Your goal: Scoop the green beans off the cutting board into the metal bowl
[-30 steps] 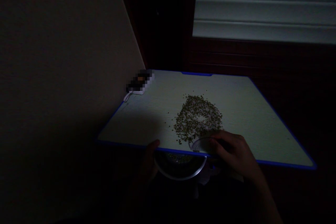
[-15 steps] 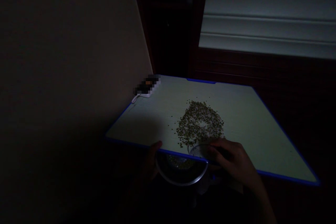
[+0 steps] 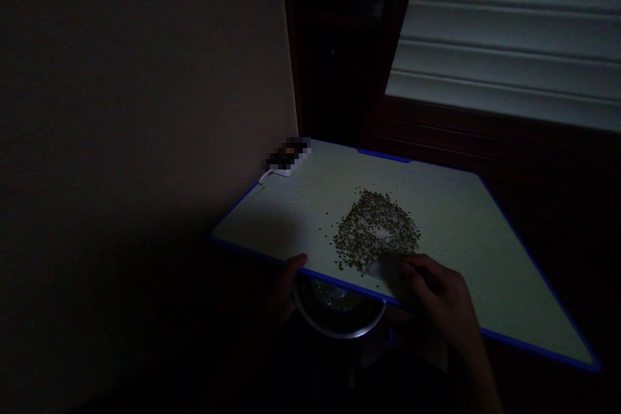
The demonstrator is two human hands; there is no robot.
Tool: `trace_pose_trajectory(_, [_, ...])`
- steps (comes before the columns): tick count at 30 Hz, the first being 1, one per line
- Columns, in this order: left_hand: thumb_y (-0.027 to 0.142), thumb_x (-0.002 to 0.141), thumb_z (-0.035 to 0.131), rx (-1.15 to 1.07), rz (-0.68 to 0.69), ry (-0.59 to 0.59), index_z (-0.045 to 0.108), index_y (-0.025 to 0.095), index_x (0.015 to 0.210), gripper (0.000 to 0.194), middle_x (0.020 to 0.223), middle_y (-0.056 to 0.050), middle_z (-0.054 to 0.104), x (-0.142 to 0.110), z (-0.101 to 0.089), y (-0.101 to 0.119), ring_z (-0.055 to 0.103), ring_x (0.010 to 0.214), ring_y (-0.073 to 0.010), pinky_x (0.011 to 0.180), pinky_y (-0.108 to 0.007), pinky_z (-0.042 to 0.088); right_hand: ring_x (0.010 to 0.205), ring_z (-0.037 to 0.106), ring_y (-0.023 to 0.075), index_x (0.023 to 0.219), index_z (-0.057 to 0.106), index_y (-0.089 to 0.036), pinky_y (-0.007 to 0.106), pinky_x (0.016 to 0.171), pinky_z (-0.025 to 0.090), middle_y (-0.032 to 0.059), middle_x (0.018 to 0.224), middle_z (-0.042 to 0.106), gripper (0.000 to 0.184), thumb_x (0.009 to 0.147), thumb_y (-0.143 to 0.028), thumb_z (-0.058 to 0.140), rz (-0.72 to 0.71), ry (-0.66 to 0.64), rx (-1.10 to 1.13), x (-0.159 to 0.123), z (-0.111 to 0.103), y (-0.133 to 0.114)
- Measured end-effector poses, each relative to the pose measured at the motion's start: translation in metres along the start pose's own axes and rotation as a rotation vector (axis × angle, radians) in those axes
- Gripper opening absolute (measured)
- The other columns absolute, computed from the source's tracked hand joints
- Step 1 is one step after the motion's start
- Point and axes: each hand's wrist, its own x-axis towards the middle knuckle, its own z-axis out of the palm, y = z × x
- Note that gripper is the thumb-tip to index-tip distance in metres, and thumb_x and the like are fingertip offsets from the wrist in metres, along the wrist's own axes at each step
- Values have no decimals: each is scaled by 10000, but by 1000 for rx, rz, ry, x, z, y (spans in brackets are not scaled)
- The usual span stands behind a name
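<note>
Board [image 3: 485,259]: clear piece [image 3: 373,268] shifted from edge toward grains [image 3: 359,233].

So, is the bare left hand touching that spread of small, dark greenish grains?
Apart: the head view shows a strip of the pale, blue-edged board between the left hand and the grains.

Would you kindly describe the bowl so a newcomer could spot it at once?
Find the pale board with blue edging and follow its near edge to the left hand. Right of that hand, partly hidden by the board, is the bowl; its shiny, curved rim sets it apart from the straight edge above.
</note>
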Motion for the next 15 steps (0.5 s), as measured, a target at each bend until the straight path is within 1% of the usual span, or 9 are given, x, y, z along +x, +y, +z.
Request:
trace_pose_trajectory(2, [243, 727, 683, -26, -6, -28, 681, 135, 973, 269, 868, -102, 747, 1, -2, -2, 681, 953, -286, 869, -392, 531, 750, 671, 215, 856, 678, -200, 279, 639, 499, 30, 799, 720, 263, 887, -410, 524, 31, 74, -35, 0, 0, 2])
trace_pose_trajectory(4, [241, 726, 690, -41, 3, -56, 686, 143, 970, 263, 876, -96, 748, 1, -2, -3, 674, 975, -284, 885, -389, 525, 752, 669, 219, 859, 668, -200, 286, 637, 497, 32, 808, 719, 258, 886, -411, 521, 35, 110, -59, 0, 0, 2])
trace_pose_trajectory(7, [228, 724, 697, -57, 27, -52, 685, 150, 993, 281, 897, -85, 749, 2, -3, -3, 680, 963, -264, 902, -367, 516, 760, 673, 222, 873, 669, -199, 290, 640, 505, 41, 839, 723, 256, 882, -410, 525, -3, 54, -64, 1, 0, 2])
trace_pose_trajectory(10, [224, 721, 703, -60, 16, -41, 671, 145, 1048, 338, 921, -80, 748, 3, -3, -4, 688, 936, -252, 900, -359, 516, 742, 670, 220, 871, 678, -191, 283, 632, 504, 45, 822, 723, 261, 880, -401, 524, -39, 0, -70, 2, -1, 2])
trace_pose_trajectory(13, [212, 722, 702, -69, 30, -50, 646, 167, 1108, 393, 964, -68, 744, 4, -4, -5, 687, 940, -244, 890, -362, 521, 716, 662, 209, 875, 682, -185, 269, 623, 498, 35, 795, 716, 247, 878, -375, 524, -35, -41, -65, 2, -2, 3])
trace_pose_trajectory(15, [205, 723, 699, -74, 34, -59, 641, 171, 1113, 396, 973, -68, 742, 4, -5, -5, 687, 938, -245, 883, -367, 523, 711, 660, 205, 870, 681, -188, 261, 617, 494, 28, 785, 715, 232, 872, -367, 534, -27, -50, -58, 1, -3, 4])
